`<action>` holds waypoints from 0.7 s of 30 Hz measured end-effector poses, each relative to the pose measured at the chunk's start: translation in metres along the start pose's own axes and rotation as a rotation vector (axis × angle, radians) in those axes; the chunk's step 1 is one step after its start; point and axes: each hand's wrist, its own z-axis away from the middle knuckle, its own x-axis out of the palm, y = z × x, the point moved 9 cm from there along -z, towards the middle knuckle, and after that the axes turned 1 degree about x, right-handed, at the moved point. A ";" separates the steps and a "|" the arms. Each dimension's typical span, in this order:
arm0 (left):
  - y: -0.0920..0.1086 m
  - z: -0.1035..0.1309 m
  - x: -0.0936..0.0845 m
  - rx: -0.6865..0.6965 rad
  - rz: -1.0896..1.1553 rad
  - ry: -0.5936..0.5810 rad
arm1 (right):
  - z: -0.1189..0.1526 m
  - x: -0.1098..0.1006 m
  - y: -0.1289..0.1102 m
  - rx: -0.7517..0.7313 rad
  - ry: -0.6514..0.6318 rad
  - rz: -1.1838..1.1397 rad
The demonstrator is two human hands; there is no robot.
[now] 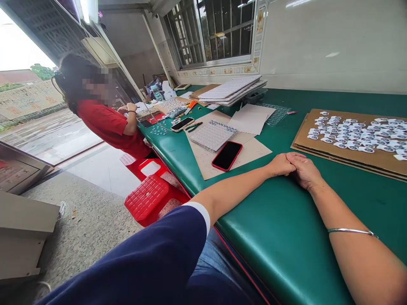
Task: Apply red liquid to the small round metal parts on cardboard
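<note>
"Left hand [280, 165] and right hand [307, 171], what are they doing?"

"Clasped together over the green table [273, 220]. The right hand's fingers curl closed over the left. I can't tell how far open the left is; its fingers are mostly hidden under the right."

"Anything between them?"

"I can't make out anything there. Only the left hand is plain to see as held."

"And that cardboard [305, 134]?"

"Just to the far right of the hands, lying flat. Its right end is cut off, but its long near edge slants from far left to near right."

"Which way do the little white pieces [345, 131] on it point?"

"Too small for me to say, one by one. They lie in a loose spread."

"What about the red-cased phone [227, 156]?"

"Left of the hands, dark screen up, partly on the pale brown sheet [203, 167]. Its long axis runs from near left to far right."

"That person in red [104, 125]?"

"Far left, at the table. What those fingers have hold of, I can't make out."
</note>
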 end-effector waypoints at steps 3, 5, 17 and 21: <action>-0.001 0.000 0.000 -0.007 -0.031 0.001 | -0.001 -0.001 0.000 -0.001 -0.005 -0.002; -0.001 -0.001 -0.001 -0.001 -0.059 0.012 | -0.002 -0.001 0.000 -0.002 -0.007 -0.008; 0.014 0.014 -0.037 0.018 -0.227 0.469 | -0.003 -0.034 -0.012 -0.177 0.337 -0.126; 0.015 0.016 -0.032 0.033 -0.142 0.410 | -0.003 -0.035 -0.016 -0.233 0.338 -0.111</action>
